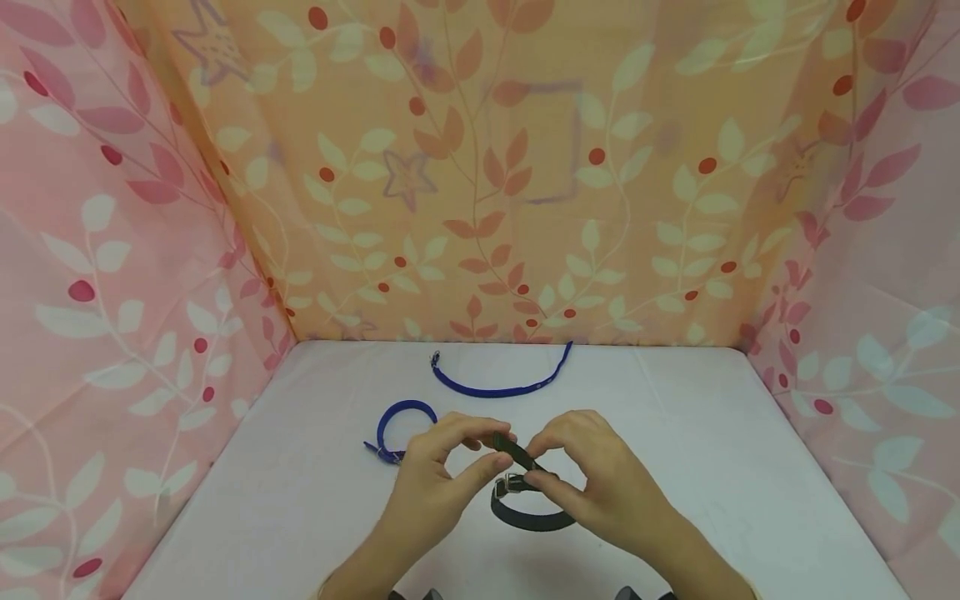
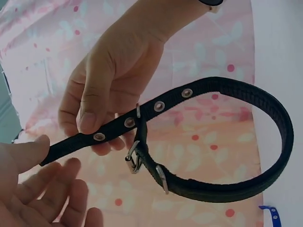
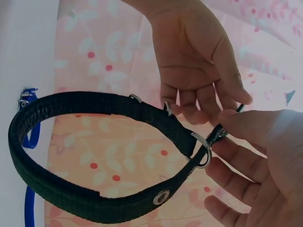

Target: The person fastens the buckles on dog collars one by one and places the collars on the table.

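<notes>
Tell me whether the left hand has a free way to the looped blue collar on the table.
Probably yes: the looped blue collar lies just beyond the left hand with nothing between them, but that hand now pinches the black collar.

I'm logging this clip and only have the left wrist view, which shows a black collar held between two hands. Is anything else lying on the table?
Observer: Yes. In the head view a blue collar lies open as a curved strip near the back cloth wall.
Operator: Is that the only other one?
Observer: No. A second blue collar, closed in a loop, lies on the white table just beyond and to the left of the left hand.
Operator: Where are the hands working?
Observer: Over the near middle of the table. The right hand and the left hand hold the black collar between them.
</notes>
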`<state>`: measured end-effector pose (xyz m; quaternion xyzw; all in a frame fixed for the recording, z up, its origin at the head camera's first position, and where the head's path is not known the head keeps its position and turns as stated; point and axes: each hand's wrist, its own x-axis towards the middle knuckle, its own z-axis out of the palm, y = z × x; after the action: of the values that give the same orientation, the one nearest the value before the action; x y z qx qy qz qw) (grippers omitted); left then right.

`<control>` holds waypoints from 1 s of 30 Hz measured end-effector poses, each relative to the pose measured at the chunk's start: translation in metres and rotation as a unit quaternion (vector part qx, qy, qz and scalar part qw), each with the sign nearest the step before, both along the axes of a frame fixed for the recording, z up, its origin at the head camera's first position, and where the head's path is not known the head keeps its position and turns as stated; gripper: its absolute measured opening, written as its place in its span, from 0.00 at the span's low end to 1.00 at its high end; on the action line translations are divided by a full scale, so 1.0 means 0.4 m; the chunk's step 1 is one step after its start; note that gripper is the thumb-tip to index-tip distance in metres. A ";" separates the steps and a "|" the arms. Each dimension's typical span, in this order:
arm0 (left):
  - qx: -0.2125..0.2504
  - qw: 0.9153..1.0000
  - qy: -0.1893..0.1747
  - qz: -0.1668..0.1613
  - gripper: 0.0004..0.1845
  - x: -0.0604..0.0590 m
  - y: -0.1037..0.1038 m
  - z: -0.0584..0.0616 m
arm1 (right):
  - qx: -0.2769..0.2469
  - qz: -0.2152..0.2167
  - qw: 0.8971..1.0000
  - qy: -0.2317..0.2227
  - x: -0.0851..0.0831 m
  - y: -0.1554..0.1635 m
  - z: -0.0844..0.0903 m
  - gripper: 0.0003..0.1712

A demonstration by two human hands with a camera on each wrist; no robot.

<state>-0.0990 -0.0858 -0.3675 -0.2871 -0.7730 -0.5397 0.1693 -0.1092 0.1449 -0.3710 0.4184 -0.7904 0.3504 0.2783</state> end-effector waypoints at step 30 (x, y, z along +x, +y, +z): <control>0.102 0.973 -0.205 -0.039 0.16 -0.006 0.010 -0.003 | -0.171 0.032 0.976 0.133 -0.008 0.008 0.051 0.07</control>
<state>-0.1015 -0.0818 -0.3685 -0.1813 -0.7206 -0.6690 0.0148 -0.1125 0.1479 -0.3508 0.4324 -0.6610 0.4303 0.4369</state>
